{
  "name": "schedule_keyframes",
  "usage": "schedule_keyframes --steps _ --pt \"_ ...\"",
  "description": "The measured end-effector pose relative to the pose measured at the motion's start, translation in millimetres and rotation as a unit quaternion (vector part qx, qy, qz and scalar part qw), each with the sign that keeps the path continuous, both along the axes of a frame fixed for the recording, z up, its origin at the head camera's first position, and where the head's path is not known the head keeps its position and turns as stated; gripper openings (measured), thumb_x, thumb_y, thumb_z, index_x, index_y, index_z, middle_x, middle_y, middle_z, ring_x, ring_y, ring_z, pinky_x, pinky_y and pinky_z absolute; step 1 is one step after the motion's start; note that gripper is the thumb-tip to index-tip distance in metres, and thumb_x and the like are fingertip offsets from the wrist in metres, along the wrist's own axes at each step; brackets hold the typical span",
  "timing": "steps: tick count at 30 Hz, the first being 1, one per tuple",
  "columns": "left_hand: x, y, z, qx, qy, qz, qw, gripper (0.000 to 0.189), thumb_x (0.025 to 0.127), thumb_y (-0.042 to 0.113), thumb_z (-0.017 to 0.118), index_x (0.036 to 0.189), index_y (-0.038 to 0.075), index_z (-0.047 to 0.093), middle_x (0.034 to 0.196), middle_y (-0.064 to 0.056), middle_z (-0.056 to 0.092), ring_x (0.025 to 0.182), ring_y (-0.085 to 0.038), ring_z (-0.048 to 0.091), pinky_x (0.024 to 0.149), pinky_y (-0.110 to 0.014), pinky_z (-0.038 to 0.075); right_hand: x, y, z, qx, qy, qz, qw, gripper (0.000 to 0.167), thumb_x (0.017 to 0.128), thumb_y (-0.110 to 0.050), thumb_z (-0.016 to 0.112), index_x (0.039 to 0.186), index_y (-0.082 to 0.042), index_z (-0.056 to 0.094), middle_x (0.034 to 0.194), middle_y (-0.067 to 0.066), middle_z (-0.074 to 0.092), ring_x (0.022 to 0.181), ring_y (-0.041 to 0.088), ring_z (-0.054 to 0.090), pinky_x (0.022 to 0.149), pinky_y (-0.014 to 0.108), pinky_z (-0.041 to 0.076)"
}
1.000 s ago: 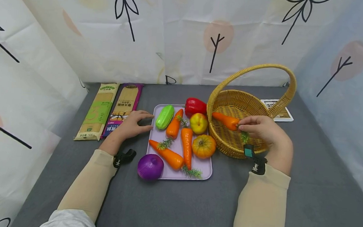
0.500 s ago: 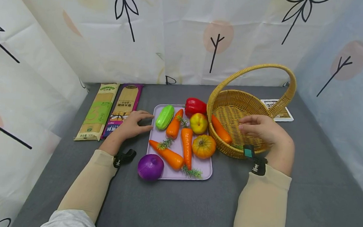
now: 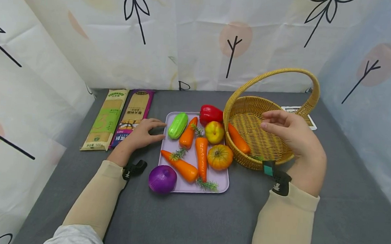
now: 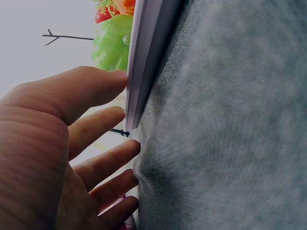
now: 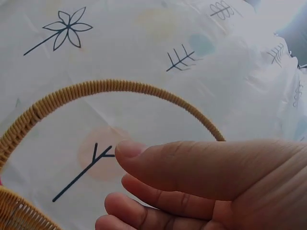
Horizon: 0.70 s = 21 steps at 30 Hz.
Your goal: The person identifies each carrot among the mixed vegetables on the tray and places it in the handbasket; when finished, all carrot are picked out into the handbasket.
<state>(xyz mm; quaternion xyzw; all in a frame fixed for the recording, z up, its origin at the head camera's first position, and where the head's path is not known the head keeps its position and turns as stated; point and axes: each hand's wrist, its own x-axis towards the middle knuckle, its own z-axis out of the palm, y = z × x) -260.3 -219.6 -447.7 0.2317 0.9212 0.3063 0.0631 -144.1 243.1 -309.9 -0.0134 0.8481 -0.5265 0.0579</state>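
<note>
My right hand (image 3: 291,134) hovers over the right side of a wicker basket (image 3: 251,103), fingers loosely bent and nothing between them. Inside the basket, along its left wall, lies an orange carrot (image 3: 238,139). At the left edge of a pale purple tray (image 3: 184,188) is my left hand (image 3: 143,133), its thumb and fingertips right at the rim. The tray bears a green cucumber-like vegetable (image 3: 178,125), a short carrot (image 3: 188,133), a long carrot (image 3: 201,158), a thick carrot (image 3: 182,168), a red bell pepper (image 3: 210,114), a yellow fruit (image 3: 214,132), a small pumpkin (image 3: 220,157) and a purple onion (image 3: 162,179).
A green noodle package (image 3: 104,120) and a purple noodle package (image 3: 132,113) lie at the back left. Behind the basket's right side is a white-edged card (image 3: 312,124). The arched basket handle (image 5: 115,86) rises high beside my right hand. Printed cloth hangs around the grey table.
My right hand has let go of the carrot, which dropped against the basket's left wall. The hand then rose and shifted slightly right. My left hand has stayed in place.
</note>
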Motion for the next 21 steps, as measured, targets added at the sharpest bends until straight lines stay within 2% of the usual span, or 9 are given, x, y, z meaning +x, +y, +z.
schedule_keyframes --steps 3,10,14,21 --pt "0.1 -0.2 -0.5 0.001 0.0 0.0 1.0 0.052 0.095 0.031 0.074 0.141 0.01 0.063 0.146 -0.016 0.053 0.135 -0.037 0.04 0.114 -0.058 0.032 3.8 -6 5.7 -0.004 0.017 0.004 0.9998 0.049 0.1 -0.029 0.07 0.138 -0.001 0.056 0.125 0.005 0.062 0.107 0.013 0.06 0.087 0.017 0.05" --pt "-0.1 0.2 -0.9 0.005 0.001 -0.001 1.0 0.051 0.095 0.03 0.074 0.141 0.01 0.063 0.146 -0.016 0.053 0.136 -0.037 0.04 0.115 -0.057 0.03 17.1 -21 21.3 -0.011 0.052 0.028 0.9982 0.042 0.099 -0.022 0.071 0.135 -0.002 0.058 0.12 0.004 0.064 0.106 0.016 0.062 0.086 0.018 0.052" --pt "0.0 0.1 -0.9 0.008 -0.001 -0.001 1.0 0.051 0.095 0.03 0.074 0.141 0.01 0.063 0.146 -0.016 0.053 0.136 -0.036 0.04 0.115 -0.057 0.031 22.9 -33 28.7 -0.022 0.074 0.061 0.9951 0.04 0.099 -0.016 0.071 0.133 -0.001 0.059 0.118 0.008 0.064 0.106 0.019 0.063 0.087 0.02 0.053" --pt "-0.2 -0.1 -1.3 0.011 0.0 -0.002 0.9999 0.051 0.095 0.029 0.074 0.141 0.009 0.063 0.145 -0.016 0.053 0.136 -0.036 0.04 0.115 -0.057 0.03 22.3 -52 31.1 -0.088 0.087 0.138 0.9826 0.033 0.097 -0.006 0.071 0.128 0.001 0.062 0.118 0.02 0.064 0.109 0.028 0.063 0.088 0.027 0.056"
